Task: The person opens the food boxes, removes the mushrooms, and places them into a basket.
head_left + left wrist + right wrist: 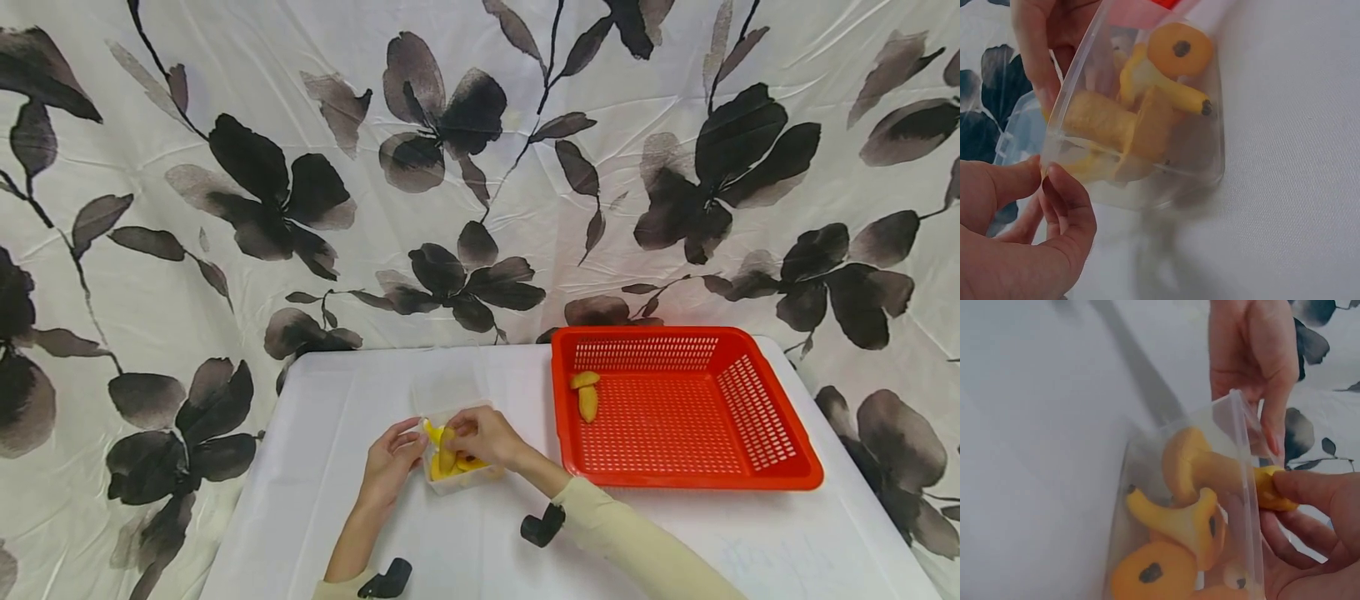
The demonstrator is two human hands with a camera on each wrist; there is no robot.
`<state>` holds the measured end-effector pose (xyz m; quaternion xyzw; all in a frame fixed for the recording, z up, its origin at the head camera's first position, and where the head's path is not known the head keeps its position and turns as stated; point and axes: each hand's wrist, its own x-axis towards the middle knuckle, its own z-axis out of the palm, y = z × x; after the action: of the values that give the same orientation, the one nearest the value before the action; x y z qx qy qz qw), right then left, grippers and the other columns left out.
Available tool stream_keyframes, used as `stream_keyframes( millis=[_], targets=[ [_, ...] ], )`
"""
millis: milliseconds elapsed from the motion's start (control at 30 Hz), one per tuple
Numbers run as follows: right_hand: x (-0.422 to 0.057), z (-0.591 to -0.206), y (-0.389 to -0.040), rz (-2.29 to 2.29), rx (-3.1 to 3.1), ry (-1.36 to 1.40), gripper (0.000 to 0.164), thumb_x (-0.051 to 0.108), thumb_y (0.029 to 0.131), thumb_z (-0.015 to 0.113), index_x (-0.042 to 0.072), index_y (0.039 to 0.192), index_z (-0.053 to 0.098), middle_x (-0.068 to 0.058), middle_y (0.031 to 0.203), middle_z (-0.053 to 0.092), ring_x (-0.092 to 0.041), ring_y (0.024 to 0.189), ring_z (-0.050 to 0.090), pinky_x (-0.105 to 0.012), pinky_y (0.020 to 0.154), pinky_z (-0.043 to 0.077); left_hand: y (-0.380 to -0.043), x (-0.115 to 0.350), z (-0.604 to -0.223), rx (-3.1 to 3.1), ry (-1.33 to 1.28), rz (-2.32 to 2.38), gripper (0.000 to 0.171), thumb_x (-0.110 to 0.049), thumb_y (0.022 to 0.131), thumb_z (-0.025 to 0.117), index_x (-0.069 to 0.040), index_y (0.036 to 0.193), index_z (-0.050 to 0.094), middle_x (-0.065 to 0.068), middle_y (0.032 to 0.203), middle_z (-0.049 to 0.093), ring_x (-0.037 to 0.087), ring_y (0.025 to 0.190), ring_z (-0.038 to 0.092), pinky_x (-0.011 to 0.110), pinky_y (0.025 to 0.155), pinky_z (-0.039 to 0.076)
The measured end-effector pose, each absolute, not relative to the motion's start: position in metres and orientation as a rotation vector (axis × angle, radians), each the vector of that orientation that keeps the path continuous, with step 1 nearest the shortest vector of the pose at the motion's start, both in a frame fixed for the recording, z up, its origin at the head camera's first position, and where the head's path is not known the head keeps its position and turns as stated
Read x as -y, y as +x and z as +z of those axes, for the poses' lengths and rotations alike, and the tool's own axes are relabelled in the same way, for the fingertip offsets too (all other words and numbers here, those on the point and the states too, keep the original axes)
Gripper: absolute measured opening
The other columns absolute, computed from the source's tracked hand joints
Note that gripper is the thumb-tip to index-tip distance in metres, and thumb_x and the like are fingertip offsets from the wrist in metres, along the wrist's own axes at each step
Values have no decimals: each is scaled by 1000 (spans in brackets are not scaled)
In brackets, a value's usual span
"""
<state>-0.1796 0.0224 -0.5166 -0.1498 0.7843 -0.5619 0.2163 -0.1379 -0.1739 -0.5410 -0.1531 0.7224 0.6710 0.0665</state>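
A clear plastic box [468, 482] stands on the white table, holding several yellow-orange toy mushrooms [1154, 572], some with dark stem ends. My left hand [388, 462] is at the box's left side, and in the left wrist view its thumb and finger pinch the rim. Over the box, my right hand [487, 435] pinches the stem end of a mustard-yellow mushroom [1210, 472]. That mushroom's cap points down inside the box, seen through the clear wall, while the stem end sticks up past the rim.
A red plastic basket [675, 482] sits to the right, with one mustard-yellow mushroom [588, 404] near its left wall. Behind the box lies its clear lid [448, 385], folded back. A floral cloth [465, 200] hangs beyond the table's far edge.
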Motion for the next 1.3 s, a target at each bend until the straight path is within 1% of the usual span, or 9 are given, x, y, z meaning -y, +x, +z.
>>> stream_keyframes(
  millis=[200, 367, 433, 600, 800, 900, 1033, 1233, 1300],
  targets=[
    [-22, -511, -185, -1617, -2037, -259, 31, 12, 100, 66, -4, 127, 67, -11, 105, 71, -25, 86, 74, -36, 79, 61, -137, 174, -541, -2196, -454, 2017, 46, -11, 100, 69, -3, 143, 56, 13, 119, 61, 13, 91, 59, 25, 77, 56],
    [-27, -507, -188, -1648, -1927, -291, 35, 14, 104, 60, -6, 133, 62, -16, 117, 68, -27, 101, 71, -40, 89, 58, -137, 173, -539, -2202, -448, 2019, 46, -10, 100, 68, -3, 143, 56, 14, 120, 61, 12, 90, 59, 24, 77, 56],
    [-29, -506, -189, -1664, -1878, -301, 37, 15, 105, 58, -5, 136, 60, -16, 121, 66, -27, 107, 69, -42, 93, 56, -137, 172, -539, -2202, -448, 2026, 45, -10, 99, 68, -3, 142, 56, 14, 119, 61, 12, 90, 59, 22, 76, 55],
    [-38, -501, -194, -1694, -1794, -303, 40, 18, 106, 56, -3, 140, 57, -13, 125, 63, -23, 111, 64, -45, 100, 52, -137, 172, -539, -2200, -443, 2033, 46, -9, 99, 68, -2, 143, 56, 14, 119, 61, 13, 91, 59, 20, 74, 54],
    [-52, -491, -199, -1727, -1774, -210, 38, 18, 105, 60, -2, 136, 56, -14, 122, 67, -22, 105, 65, -46, 102, 51, -136, 172, -538, -2197, -446, 2030, 46, -8, 99, 68, -2, 143, 55, 14, 119, 60, 13, 93, 59, 20, 72, 54],
    [-61, -487, -203, -1729, -1789, -152, 37, 19, 103, 62, 0, 134, 56, -14, 122, 68, -23, 106, 65, -46, 103, 50, -136, 172, -539, -2196, -447, 2033, 46, -8, 99, 68, -3, 143, 55, 14, 119, 61, 14, 93, 59, 20, 71, 54],
    [-74, -483, -208, -1733, -1817, -127, 38, 18, 103, 64, 0, 135, 56, -15, 126, 68, -25, 109, 66, -42, 98, 54, -136, 172, -539, -2190, -454, 2041, 46, -8, 99, 68, -2, 143, 55, 13, 118, 61, 15, 91, 60, 20, 71, 54],
    [-93, -479, -215, -1784, -1815, -100, 36, 12, 102, 64, -2, 134, 56, -18, 124, 68, -28, 109, 67, -45, 96, 54, -135, 172, -538, -2200, -460, 2027, 46, -8, 99, 68, -3, 143, 56, 13, 117, 61, 16, 92, 59, 20, 71, 54],
    [-100, -477, -216, -1797, -1828, -86, 35, 11, 102, 64, -3, 134, 57, -18, 122, 67, -29, 108, 67, -44, 94, 55, -135, 171, -538, -2203, -460, 2026, 46, -8, 99, 68, -2, 143, 56, 13, 117, 61, 16, 92, 59, 20, 71, 54]
  ],
)
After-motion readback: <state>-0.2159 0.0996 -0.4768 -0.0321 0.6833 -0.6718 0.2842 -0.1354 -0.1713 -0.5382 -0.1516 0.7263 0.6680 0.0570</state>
